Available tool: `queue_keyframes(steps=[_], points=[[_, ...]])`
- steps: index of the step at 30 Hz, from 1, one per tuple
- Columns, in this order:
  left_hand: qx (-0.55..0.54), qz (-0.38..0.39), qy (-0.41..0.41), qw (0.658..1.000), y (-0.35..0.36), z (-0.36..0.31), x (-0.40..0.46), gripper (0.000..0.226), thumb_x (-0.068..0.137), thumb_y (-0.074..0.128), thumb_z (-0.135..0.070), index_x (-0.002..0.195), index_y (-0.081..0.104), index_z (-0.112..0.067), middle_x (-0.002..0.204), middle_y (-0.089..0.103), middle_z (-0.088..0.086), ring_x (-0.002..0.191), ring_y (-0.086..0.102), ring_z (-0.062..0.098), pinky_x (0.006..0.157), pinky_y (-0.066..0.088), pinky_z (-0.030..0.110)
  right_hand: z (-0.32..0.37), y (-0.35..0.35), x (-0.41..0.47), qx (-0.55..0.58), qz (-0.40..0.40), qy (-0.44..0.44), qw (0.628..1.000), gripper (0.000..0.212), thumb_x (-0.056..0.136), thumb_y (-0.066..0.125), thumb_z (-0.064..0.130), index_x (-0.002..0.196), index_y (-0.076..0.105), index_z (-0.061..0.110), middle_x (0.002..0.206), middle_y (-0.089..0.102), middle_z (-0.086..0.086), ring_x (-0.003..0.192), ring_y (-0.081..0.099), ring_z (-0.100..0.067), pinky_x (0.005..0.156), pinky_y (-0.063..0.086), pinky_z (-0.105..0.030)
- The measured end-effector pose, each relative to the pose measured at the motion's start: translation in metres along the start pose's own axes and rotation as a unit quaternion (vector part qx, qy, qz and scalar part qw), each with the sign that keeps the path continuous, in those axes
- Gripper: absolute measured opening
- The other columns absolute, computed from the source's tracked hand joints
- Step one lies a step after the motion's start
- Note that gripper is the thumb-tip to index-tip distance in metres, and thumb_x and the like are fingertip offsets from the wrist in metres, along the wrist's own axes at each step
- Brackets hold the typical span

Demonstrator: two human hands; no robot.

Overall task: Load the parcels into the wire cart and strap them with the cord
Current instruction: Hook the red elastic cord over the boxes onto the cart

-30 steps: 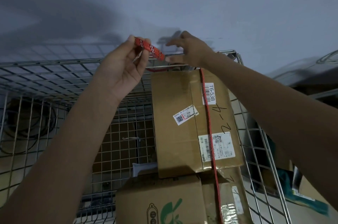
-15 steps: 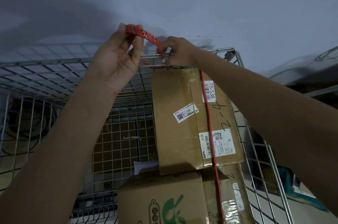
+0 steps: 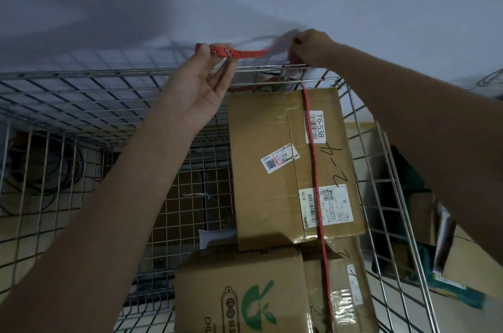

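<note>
My left hand (image 3: 200,85) pinches doubled strands of the red cord (image 3: 313,147) at its fingertips, above the far rim of the wire cart (image 3: 81,73). My right hand (image 3: 309,45) has its grip clamped on the same cord just over that rim. From there the cord runs taut down the top parcel (image 3: 275,169) and over the lower parcels (image 3: 239,292). All parcels sit inside the cart, against its right wall.
</note>
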State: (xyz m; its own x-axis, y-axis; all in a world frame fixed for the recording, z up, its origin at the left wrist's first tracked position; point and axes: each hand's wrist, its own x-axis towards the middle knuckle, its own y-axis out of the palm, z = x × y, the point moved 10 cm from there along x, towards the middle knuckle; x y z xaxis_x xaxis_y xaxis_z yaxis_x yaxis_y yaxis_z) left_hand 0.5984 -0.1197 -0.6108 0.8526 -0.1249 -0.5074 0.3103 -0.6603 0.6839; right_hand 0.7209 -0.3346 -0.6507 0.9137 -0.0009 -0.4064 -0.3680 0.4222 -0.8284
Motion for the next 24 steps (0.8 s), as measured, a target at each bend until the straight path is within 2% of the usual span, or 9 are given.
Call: queue_keyframes(steps=[3, 5, 6, 10, 12, 15, 17, 20, 24], points=[[0.023, 0.002, -0.006, 1.000, -0.004, 0.008, 0.002, 0.026, 0.098, 0.050, -0.016, 0.081, 0.066, -0.006, 0.087, 0.074, 0.006, 0.083, 0.071, 0.015, 0.081, 0.058, 0.025, 0.000, 0.017, 0.007, -0.042, 0.077, 0.007, 0.996, 0.027, 0.099, 0.048, 0.015, 0.116, 0.065, 0.002, 0.099, 0.065, -0.009, 0.067, 0.060, -0.013, 0.054, 0.045, -0.013], [0.028, -0.004, -0.012, 1.000, -0.012, 0.013, 0.004, 0.021, 0.098, 0.051, -0.017, 0.085, 0.064, -0.007, 0.089, 0.073, 0.007, 0.087, 0.071, 0.015, 0.083, 0.057, 0.026, -0.001, 0.027, 0.012, -0.053, 0.111, 0.004, 0.992, 0.026, 0.101, 0.046, 0.013, 0.112, 0.066, -0.001, 0.098, 0.067, -0.012, 0.060, 0.056, -0.006, 0.040, 0.041, -0.008], [0.026, -0.007, -0.015, 1.000, -0.016, 0.015, 0.005, 0.020, 0.098, 0.051, -0.017, 0.085, 0.064, -0.007, 0.090, 0.073, 0.007, 0.088, 0.071, 0.015, 0.085, 0.057, 0.026, -0.001, 0.029, 0.014, -0.053, 0.116, 0.004, 0.992, 0.026, 0.101, 0.044, 0.012, 0.111, 0.065, -0.002, 0.096, 0.066, -0.012, 0.060, 0.055, -0.006, 0.039, 0.041, -0.009], [0.016, -0.006, -0.041, 0.999, -0.030, 0.032, 0.011, 0.013, 0.095, 0.053, -0.012, 0.096, 0.063, -0.003, 0.100, 0.071, 0.011, 0.098, 0.069, 0.019, 0.093, 0.054, 0.031, -0.002, 0.039, 0.021, -0.042, 0.139, 0.020, 0.989, 0.020, 0.100, 0.044, 0.007, 0.103, 0.063, 0.003, 0.077, 0.059, -0.004, 0.069, 0.057, -0.018, 0.052, 0.039, -0.019], [0.038, -0.017, -0.071, 0.997, -0.040, 0.051, 0.013, 0.019, 0.091, 0.055, -0.004, 0.108, 0.061, 0.002, 0.105, 0.069, 0.013, 0.104, 0.067, 0.022, 0.094, 0.053, 0.031, -0.005, 0.046, 0.025, -0.032, 0.164, 0.037, 0.985, 0.019, 0.099, 0.044, 0.004, 0.101, 0.063, 0.002, 0.075, 0.058, -0.003, 0.069, 0.058, -0.018, 0.054, 0.041, -0.020], [0.136, -0.027, -0.128, 0.982, -0.057, 0.090, 0.012, 0.028, 0.093, 0.046, 0.005, 0.119, 0.056, 0.002, 0.111, 0.065, 0.015, 0.107, 0.065, 0.023, 0.090, 0.055, 0.028, -0.010, 0.054, 0.021, -0.015, 0.222, 0.060, 0.973, 0.023, 0.098, 0.044, 0.004, 0.095, 0.065, -0.005, 0.073, 0.071, -0.009, 0.057, 0.068, -0.014, 0.050, 0.053, -0.022], [0.287, -0.004, -0.139, 0.948, -0.058, 0.111, 0.013, 0.026, 0.096, 0.044, 0.002, 0.120, 0.055, 0.003, 0.115, 0.063, 0.015, 0.107, 0.064, 0.022, 0.083, 0.056, 0.022, -0.012, 0.059, 0.018, -0.004, 0.252, 0.074, 0.965, 0.028, 0.099, 0.042, 0.004, 0.082, 0.063, -0.002, 0.063, 0.071, -0.008, 0.050, 0.068, -0.010, 0.048, 0.054, -0.020], [0.421, -0.009, -0.102, 0.902, -0.047, 0.125, 0.033, 0.022, 0.098, 0.048, -0.010, 0.115, 0.056, 0.001, 0.109, 0.065, 0.013, 0.102, 0.065, 0.024, 0.085, 0.055, 0.026, -0.011, 0.068, 0.017, -0.021, 0.287, 0.075, 0.955, 0.033, 0.100, 0.041, 0.013, 0.082, 0.068, 0.007, 0.084, 0.075, -0.003, 0.064, 0.069, -0.007, 0.075, 0.053, -0.024], [0.489, -0.068, 0.014, 0.870, -0.020, 0.114, 0.071, 0.016, 0.093, 0.058, -0.017, 0.108, 0.058, -0.010, 0.097, 0.065, 0.003, 0.089, 0.065, 0.019, 0.085, 0.054, 0.037, -0.015, 0.066, 0.014, -0.016, 0.283, 0.095, 0.954, 0.039, 0.101, 0.033, 0.018, 0.098, 0.070, 0.006, 0.072, 0.075, 0.004, 0.068, 0.070, -0.005, 0.064, 0.050, -0.020]])
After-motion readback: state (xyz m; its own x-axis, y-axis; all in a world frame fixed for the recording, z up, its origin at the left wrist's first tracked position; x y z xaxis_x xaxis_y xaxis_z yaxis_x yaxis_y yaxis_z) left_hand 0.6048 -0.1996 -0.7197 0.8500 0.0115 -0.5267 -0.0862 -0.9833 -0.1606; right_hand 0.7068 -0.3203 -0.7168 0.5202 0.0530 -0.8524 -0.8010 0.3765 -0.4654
